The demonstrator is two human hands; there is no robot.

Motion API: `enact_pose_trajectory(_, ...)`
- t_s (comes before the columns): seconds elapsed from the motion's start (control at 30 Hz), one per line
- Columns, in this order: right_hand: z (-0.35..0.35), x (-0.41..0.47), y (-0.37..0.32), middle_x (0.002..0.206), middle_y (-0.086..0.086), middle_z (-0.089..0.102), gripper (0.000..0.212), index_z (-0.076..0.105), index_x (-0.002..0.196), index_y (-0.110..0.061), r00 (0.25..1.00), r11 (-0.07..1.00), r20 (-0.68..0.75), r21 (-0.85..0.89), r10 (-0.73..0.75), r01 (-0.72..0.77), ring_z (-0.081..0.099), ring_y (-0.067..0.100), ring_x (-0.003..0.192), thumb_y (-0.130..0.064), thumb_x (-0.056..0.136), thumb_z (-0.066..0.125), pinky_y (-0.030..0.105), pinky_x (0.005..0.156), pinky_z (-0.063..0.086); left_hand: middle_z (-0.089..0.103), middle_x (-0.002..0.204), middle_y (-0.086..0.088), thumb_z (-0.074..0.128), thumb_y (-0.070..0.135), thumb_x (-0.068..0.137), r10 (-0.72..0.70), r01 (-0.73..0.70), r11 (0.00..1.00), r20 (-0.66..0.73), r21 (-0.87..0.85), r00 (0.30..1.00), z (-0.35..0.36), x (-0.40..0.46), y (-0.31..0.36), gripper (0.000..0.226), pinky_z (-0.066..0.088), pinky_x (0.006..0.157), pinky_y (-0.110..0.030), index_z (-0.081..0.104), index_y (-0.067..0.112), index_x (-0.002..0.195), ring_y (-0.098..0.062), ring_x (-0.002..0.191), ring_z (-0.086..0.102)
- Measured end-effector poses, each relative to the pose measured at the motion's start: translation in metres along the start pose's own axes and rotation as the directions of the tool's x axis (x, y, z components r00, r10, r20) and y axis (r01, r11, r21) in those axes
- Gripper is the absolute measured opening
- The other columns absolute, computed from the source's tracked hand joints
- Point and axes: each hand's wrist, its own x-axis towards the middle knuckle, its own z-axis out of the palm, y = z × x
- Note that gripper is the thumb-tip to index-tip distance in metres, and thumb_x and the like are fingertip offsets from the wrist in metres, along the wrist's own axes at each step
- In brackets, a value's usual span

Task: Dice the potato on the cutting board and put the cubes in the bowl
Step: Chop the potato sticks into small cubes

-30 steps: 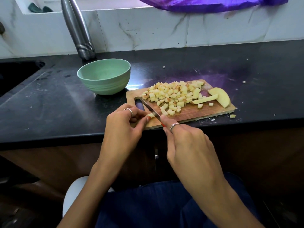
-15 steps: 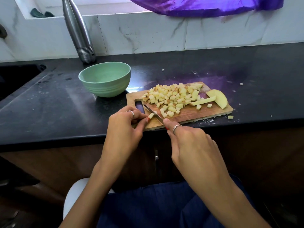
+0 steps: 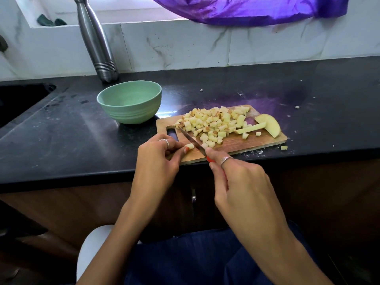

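Note:
A wooden cutting board (image 3: 242, 143) lies near the counter's front edge, with a heap of potato cubes (image 3: 213, 123) on it. An uncut potato slice (image 3: 269, 124) and a potato stick (image 3: 251, 128) lie at the board's right end. My left hand (image 3: 158, 159) pinches a small potato piece (image 3: 189, 146) at the board's near left corner. My right hand (image 3: 240, 182) grips a red-handled knife (image 3: 191, 140), its blade resting against that piece. The green bowl (image 3: 115, 112) stands left of the board with nothing in it.
A steel bottle (image 3: 94, 40) stands behind the bowl against the tiled wall. A dark sink (image 3: 18, 101) opens at the left. Stray cubes lie on the black counter (image 3: 284, 147). Purple cloth (image 3: 246, 9) hangs above.
The knife blade has slid a little along the small piece that my left hand holds, and more of that piece shows. The camera view has tilted slightly; the cube heap has not moved.

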Motion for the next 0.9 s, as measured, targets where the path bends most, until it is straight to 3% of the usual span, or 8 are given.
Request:
enact_pose_trajectory(0.13, 0.006, -0.001, -0.005, 0.074, -0.003, 0.065, 0.036, 0.055, 0.128, -0.023, 0.999, 1.0, 0.042, -0.015, 0.013, -0.012, 0.063, 0.017, 0.062, -0.019, 0.092, 0.055, 0.036, 0.052, 0.054, 0.059, 0.079, 0.01, 0.076, 0.01, 0.077, 0.018, -0.018, 1.0, -0.011, 0.001, 1.0, 0.001, -0.001, -0.002, 0.009, 0.036, 0.066, 0.001, 0.075, 0.006, 0.086, 0.015, 0.072, 0.053)
enact_pose_trajectory(0.3, 0.012, -0.001, -0.014, 0.061, -0.001, 0.061, 0.046, 0.065, 0.116, -0.016, 0.999, 0.989, 0.002, -0.145, 0.035, -0.034, 0.057, 0.018, 0.044, -0.01, 0.072, 0.076, 0.029, 0.034, 0.043, 0.06, 0.08, 0.008, 0.075, 0.01, 0.077, 0.024, -0.024, 1.0, -0.022, 0.006, 0.999, 0.003, -0.002, -0.004, 0.007, 0.039, 0.065, -0.003, 0.075, 0.007, 0.084, 0.008, 0.069, 0.055)
enact_pose_trajectory(0.47, 0.019, 0.008, -0.016, 0.064, 0.002, 0.063, 0.038, 0.069, 0.106, -0.015, 1.0, 0.972, 0.021, -0.235, -0.011, 0.015, 0.059, 0.021, 0.045, -0.011, 0.069, 0.078, 0.026, 0.036, 0.034, 0.056, 0.076, 0.012, 0.075, 0.008, 0.077, 0.033, -0.033, 0.999, -0.013, 0.0, 0.999, 0.003, 0.0, -0.002, 0.008, 0.036, 0.064, 0.0, 0.075, 0.006, 0.085, 0.014, 0.069, 0.052)
enact_pose_trajectory(0.6, 0.013, 0.009, -0.003, 0.1, 0.001, 0.066, 0.041, 0.046, 0.136, -0.024, 0.998, 0.996, 0.059, -0.088, 0.009, -0.004, 0.065, 0.023, 0.084, -0.02, 0.095, 0.049, 0.035, 0.066, 0.053, 0.057, 0.079, 0.011, 0.075, 0.01, 0.078, 0.029, -0.029, 1.0, -0.004, 0.0, 1.0, 0.001, 0.0, -0.003, 0.009, 0.037, 0.067, 0.001, 0.076, 0.007, 0.086, 0.014, 0.073, 0.053)
enact_pose_trajectory(0.67, 0.009, 0.009, 0.004, 0.099, 0.0, 0.068, 0.038, 0.049, 0.134, -0.025, 0.999, 0.999, 0.015, -0.044, 0.028, -0.028, 0.065, 0.021, 0.084, -0.023, 0.096, 0.048, 0.037, 0.068, 0.055, 0.057, 0.079, 0.013, 0.074, 0.011, 0.079, 0.025, -0.025, 1.0, 0.004, -0.003, 1.0, 0.0, 0.0, -0.002, 0.01, 0.037, 0.067, 0.001, 0.076, 0.008, 0.088, 0.015, 0.074, 0.053)
enact_pose_trajectory(0.9, 0.012, 0.001, -0.003, 0.077, -0.004, 0.065, 0.036, 0.054, 0.13, -0.022, 1.0, 0.997, 0.016, 0.082, -0.011, 0.009, 0.062, 0.013, 0.064, -0.024, 0.094, 0.049, 0.035, 0.054, 0.053, 0.056, 0.082, 0.021, 0.074, 0.008, 0.078, -0.034, 0.035, 0.998, 0.027, -0.047, 0.999, -0.003, 0.0, -0.003, 0.015, 0.039, 0.068, 0.001, 0.074, 0.009, 0.093, 0.015, 0.073, 0.055)
